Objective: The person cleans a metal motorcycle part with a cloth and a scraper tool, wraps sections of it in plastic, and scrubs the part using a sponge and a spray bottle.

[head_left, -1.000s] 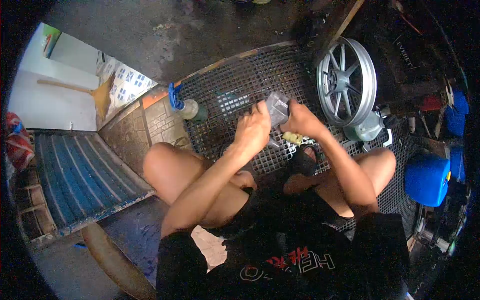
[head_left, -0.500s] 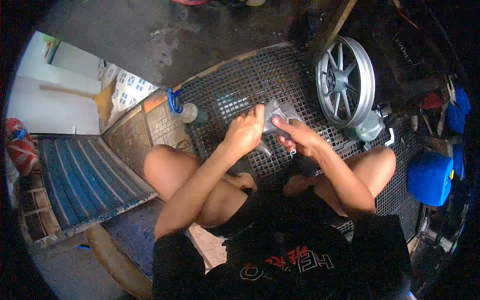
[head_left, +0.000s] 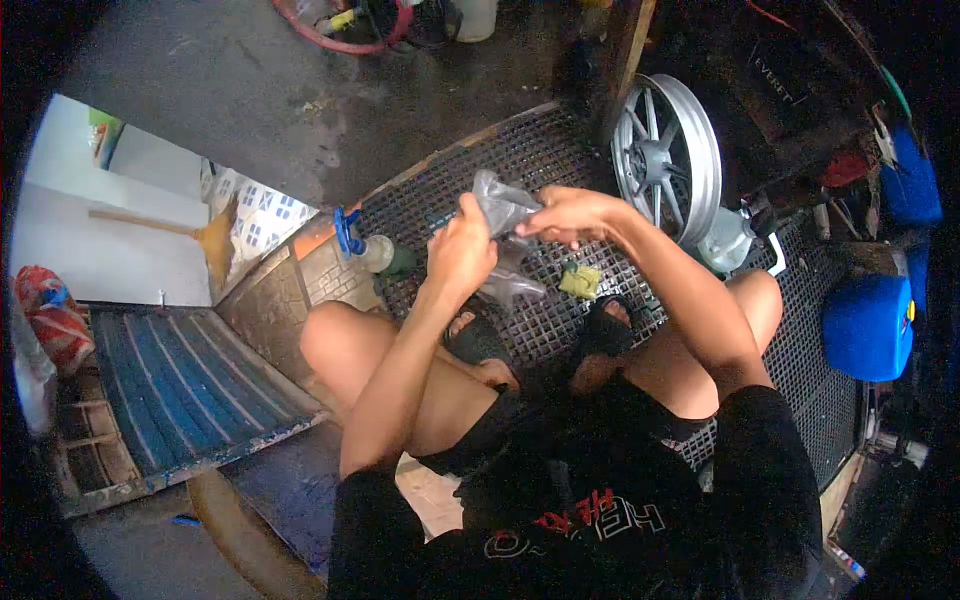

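A crumpled clear plastic bag (head_left: 505, 205) is stretched between my two hands above the black floor grid. My left hand (head_left: 462, 250) is closed on the bag's left side, with the thumb up. From the right, my right hand (head_left: 575, 215) pinches the bag's other edge. A loose part of the plastic hangs below my left hand. On the grid, between and ahead of my feet, lies a yellow-green sponge-like piece (head_left: 580, 281). Whether anything is inside the bag cannot be made out.
A silver spoked wheel (head_left: 655, 160) stands at the right, beside a translucent jug (head_left: 727, 240). A blue canister (head_left: 868, 328) is farther right. A spray bottle (head_left: 378, 252) stands left of my hands. A blue striped bench (head_left: 190, 385) is at the left.
The view has shifted. My hands have moved left and slightly up with the bag, and the fingers have changed their hold. The yellow-green piece, hidden half a second ago, shows again.
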Demonstrator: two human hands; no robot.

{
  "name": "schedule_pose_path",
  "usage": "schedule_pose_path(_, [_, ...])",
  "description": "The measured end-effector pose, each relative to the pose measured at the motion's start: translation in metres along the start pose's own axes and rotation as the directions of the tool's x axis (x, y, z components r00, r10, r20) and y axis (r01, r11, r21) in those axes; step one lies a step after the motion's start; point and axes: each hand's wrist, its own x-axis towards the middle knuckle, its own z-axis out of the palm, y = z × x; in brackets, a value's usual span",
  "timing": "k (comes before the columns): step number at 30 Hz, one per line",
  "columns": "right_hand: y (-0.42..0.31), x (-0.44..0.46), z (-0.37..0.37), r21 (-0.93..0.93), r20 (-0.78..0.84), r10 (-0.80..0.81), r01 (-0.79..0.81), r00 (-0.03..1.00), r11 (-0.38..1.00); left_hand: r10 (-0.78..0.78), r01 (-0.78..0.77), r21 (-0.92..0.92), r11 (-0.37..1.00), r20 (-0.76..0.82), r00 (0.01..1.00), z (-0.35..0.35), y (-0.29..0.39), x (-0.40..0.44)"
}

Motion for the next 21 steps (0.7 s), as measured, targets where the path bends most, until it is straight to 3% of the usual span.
schedule_pose_path(2, [-0.004, -0.003, 0.0, 0.434, 0.121, 0.008, -0.06, 0.993, 0.899, -0.013, 0.014, 0.014, 1.0, -0.053, 0.998, 0.004, -0.007, 0.0])
schedule_pose_path(3, [0.004, -0.004, 0.001, 0.463, 0.115, -0.043, -0.015, 0.992, 0.886, -0.017, 0.018, 0.005, 1.0, -0.085, 0.996, 0.008, -0.011, 0.001])
schedule_pose_path(6, [0.018, -0.017, 0.017, 0.611, -0.152, -0.003, 0.096, 0.988, 0.786, -0.031, 0.03, -0.014, 0.999, -0.119, 0.992, 0.024, -0.021, 0.004])
schedule_pose_path(8, [0.049, -0.01, 0.025, 0.585, -0.198, 0.024, 0.098, 0.98, 0.805, -0.049, 0.047, -0.02, 0.999, -0.11, 0.993, 0.031, -0.024, 0.007])
schedule_pose_path(10, [0.065, -0.001, 0.038, 0.379, -0.341, -0.012, 0.15, 0.94, 0.913, -0.063, 0.062, -0.009, 0.998, -0.084, 0.995, 0.034, -0.025, 0.011])
schedule_pose_path(14, [0.082, 0.01, 0.07, 0.185, -0.413, -0.01, 0.095, 0.911, 0.978, -0.075, 0.073, -0.029, 0.997, -0.084, 0.994, 0.035, -0.028, 0.009])
schedule_pose_path(16, [0.099, 0.026, 0.09, 0.056, -0.586, -0.052, 0.104, 0.809, 0.993, -0.063, 0.057, -0.061, 0.997, -0.105, 0.992, 0.037, -0.029, 0.01])
schedule_pose_path(18, [0.092, 0.024, 0.109, -0.222, -0.712, -0.177, 0.022, 0.68, 0.975, -0.073, 0.066, -0.065, 0.996, -0.111, 0.991, 0.036, -0.025, 0.01])
schedule_pose_path(19, [0.091, 0.036, 0.12, -0.398, -0.758, -0.374, 0.076, 0.534, 0.914, -0.077, 0.07, -0.067, 0.995, -0.11, 0.991, 0.037, -0.024, 0.009])
schedule_pose_path(20, [0.091, 0.041, 0.132, -0.453, -0.699, -0.439, 0.126, 0.564, 0.882, -0.075, 0.066, -0.076, 0.995, -0.112, 0.991, 0.039, -0.023, 0.01])
schedule_pose_path(21, [0.086, 0.045, 0.145, -0.589, -0.645, -0.525, 0.077, 0.555, 0.805, -0.073, 0.063, -0.084, 0.994, -0.113, 0.991, 0.041, -0.023, 0.01])
